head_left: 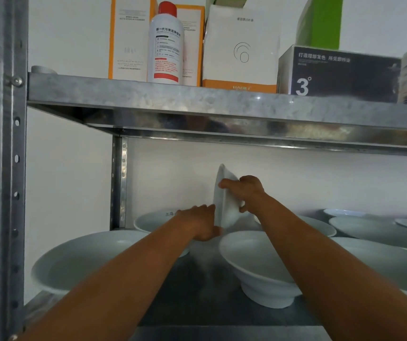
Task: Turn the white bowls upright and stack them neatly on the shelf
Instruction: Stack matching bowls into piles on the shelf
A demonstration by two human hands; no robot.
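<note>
Rack [3,168]: grey metal. Its upper level, at 12 o'clock in the view, carries boxes [240,45] and a red-capped bottle [165,45].
Lower shelf [197,303]: bare metal, where the bowls stand and the work goes on.
Wide bowl [79,259]: at 8 o'clock of the view, near the left post. It looks open side up, though I cannot be sure.
Footed bowl [259,264]: at 5 o'clock of the hands, upright on its narrow base, apart from the others.
Right-hand bowls [369,230]: at 3 o'clock, several lying close together, not yet one neat pile.
Small bowl [224,205]: at the view's centre, lifted off the shelf and tipped almost on edge, with its opening facing 9 o'clock.
Right hand [248,190]: wrapped round the outside of the small bowl at its 2 o'clock, thumb laid toward the rim.
Left hand [203,223]: holding the small bowl's lower edge at 7 o'clock. How its fingertips lie is hidden.
Handling: glazed ceramic, I judge, so rigid, smooth, slippery and quick to chip against the metal or another bowl. This one is probably light, the wide ones heavier.
Where to hold: opposite points of the rim, or rim plus base, with both hands while turning. Set it down base first, centred inside the bowl beneath it.
</note>
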